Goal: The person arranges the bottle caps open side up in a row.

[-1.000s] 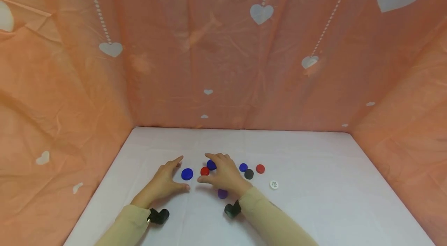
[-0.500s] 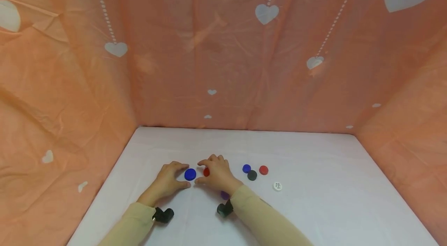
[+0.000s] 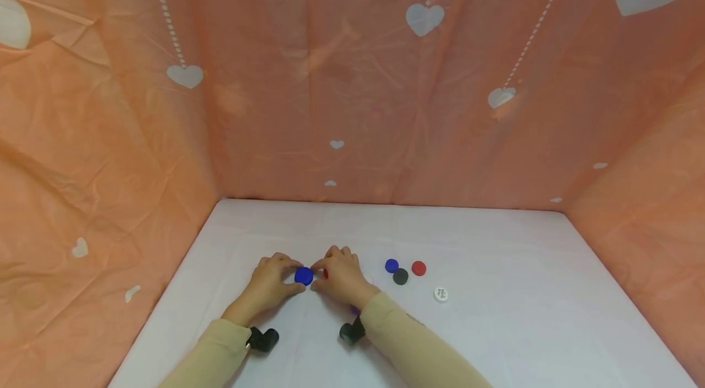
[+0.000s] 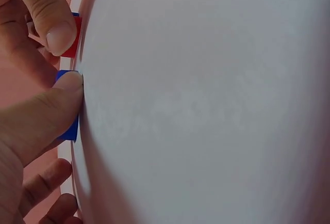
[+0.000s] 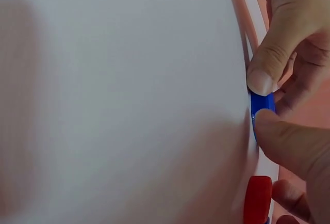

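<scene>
- Head view: both hands meet at the near-middle of the white table (image 3: 496, 339). The left hand (image 3: 271, 284) curls its fingers and thumb round a large blue cap (image 3: 303, 276), which lies on the table between the two hands. The right hand (image 3: 340, 278) is curled just beside it, partly covering a red cap (image 3: 325, 273); its fingertips reach the blue cap's right edge.
- Right of the hands, apart from them, a small blue cap (image 3: 391, 265), a black cap (image 3: 400, 276) and a second red cap (image 3: 418, 268) sit close together, with a white cap (image 3: 440, 294) a little further right and nearer. A bit of purple shows under the right wrist, too hidden to tell what it is.
- Orange heart-print cloth (image 3: 352, 100) walls the table at the back and both sides. Bare table lies open toward the far edge and the right side.
- Left wrist view: the thumb (image 4: 46, 115) presses the blue cap's rim at the table surface; the red cap lies just beyond, under another finger (image 4: 54, 22).
- Right wrist view: a fingertip (image 5: 268, 69) and the thumb (image 5: 289, 141) pinch the blue cap by its edge, the red cap close below. The table beside them is bare.
</scene>
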`<control>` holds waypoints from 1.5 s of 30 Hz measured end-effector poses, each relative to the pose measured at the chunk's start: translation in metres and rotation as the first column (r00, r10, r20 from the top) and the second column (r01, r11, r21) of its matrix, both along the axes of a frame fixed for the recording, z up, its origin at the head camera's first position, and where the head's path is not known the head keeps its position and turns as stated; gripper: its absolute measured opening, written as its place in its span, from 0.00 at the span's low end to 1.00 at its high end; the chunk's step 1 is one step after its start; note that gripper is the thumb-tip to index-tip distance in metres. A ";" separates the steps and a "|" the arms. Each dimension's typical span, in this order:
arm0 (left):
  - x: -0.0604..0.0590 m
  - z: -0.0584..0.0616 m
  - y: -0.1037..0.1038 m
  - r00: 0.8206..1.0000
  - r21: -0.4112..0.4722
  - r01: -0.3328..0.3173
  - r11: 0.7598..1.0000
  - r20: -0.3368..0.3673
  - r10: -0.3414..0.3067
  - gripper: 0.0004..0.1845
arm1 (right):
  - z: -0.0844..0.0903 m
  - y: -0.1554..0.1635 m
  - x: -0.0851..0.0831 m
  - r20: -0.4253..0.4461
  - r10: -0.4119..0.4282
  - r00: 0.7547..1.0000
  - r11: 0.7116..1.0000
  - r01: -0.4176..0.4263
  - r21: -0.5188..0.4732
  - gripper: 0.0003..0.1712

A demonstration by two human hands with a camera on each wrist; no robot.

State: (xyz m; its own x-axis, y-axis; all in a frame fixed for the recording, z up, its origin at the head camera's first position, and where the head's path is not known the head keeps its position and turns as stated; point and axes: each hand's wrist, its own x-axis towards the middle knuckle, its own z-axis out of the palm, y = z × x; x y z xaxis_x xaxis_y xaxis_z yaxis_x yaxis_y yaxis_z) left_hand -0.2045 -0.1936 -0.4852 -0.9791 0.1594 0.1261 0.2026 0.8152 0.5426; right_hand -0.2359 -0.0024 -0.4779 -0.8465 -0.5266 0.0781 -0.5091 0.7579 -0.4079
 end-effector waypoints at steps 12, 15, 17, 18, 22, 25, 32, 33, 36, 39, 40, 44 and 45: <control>-0.003 -0.006 0.004 0.998 -0.057 0.040 0.998 -0.036 -0.042 0.19 | -0.002 0.001 -0.001 0.006 0.009 1.000 1.000 -0.009 -0.022 0.15; -0.001 0.000 0.006 0.999 -0.025 0.043 0.999 -0.025 -0.043 0.19 | -0.001 0.005 -0.003 0.024 0.010 1.000 0.998 -0.008 -0.068 0.14; 0.001 0.006 0.006 0.999 0.027 0.052 0.998 -0.015 -0.052 0.19 | 0.001 0.008 -0.002 0.036 0.008 0.999 0.994 -0.004 -0.105 0.14; 0.003 0.009 0.007 0.998 0.052 0.059 0.997 -0.013 -0.059 0.19 | 0.002 0.009 -0.001 0.036 0.005 0.999 0.993 -0.001 -0.117 0.14; 0.006 0.015 0.009 0.994 0.141 0.110 0.984 -0.013 -0.109 0.19 | 0.007 0.017 0.005 0.014 0.005 1.000 0.984 -0.002 -0.176 0.15; 0.008 0.017 0.011 0.990 0.183 0.140 0.973 -0.016 -0.140 0.19 | 0.008 0.023 0.009 -0.002 0.009 1.000 0.975 -0.009 -0.224 0.14; 0.009 0.016 0.021 0.974 0.223 0.226 0.948 -0.055 -0.219 0.20 | 0.001 0.039 0.015 0.108 -0.013 0.994 0.946 0.047 -0.321 0.14; 0.010 0.016 0.023 0.974 0.230 0.225 0.947 -0.049 -0.220 0.20 | 0.001 0.040 0.016 0.117 -0.015 0.993 0.943 0.053 -0.328 0.15; 0.011 0.017 0.026 0.978 0.264 0.200 0.944 -0.004 -0.206 0.21 | 0.000 0.044 0.017 0.130 -0.015 0.991 0.939 0.059 -0.338 0.15; 0.013 0.017 0.028 0.979 0.292 0.179 0.940 0.046 -0.201 0.21 | -0.002 0.047 0.018 0.153 -0.019 0.988 0.936 0.071 -0.344 0.15; 0.014 0.018 0.029 0.978 0.295 0.175 0.939 0.059 -0.201 0.21 | -0.002 0.048 0.019 0.167 -0.023 0.986 0.935 0.081 -0.346 0.15; 0.015 0.017 0.030 0.973 0.303 0.179 0.936 0.083 -0.213 0.18 | -0.003 0.051 0.022 0.214 -0.039 0.976 0.926 0.116 -0.360 0.14; 0.016 0.016 0.031 0.973 0.306 0.183 0.934 0.083 -0.218 0.17 | -0.004 0.052 0.023 0.223 -0.043 0.974 0.924 0.123 -0.361 0.14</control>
State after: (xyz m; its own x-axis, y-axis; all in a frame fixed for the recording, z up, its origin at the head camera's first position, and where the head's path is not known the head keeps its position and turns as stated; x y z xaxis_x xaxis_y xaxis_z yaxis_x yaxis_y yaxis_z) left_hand -0.1888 -0.1630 -0.4688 -0.9412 0.3264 0.0871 0.2680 0.5647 0.7806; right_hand -0.2124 0.0491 -0.4815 -0.9043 -0.4209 0.0719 -0.3242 0.5674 -0.7569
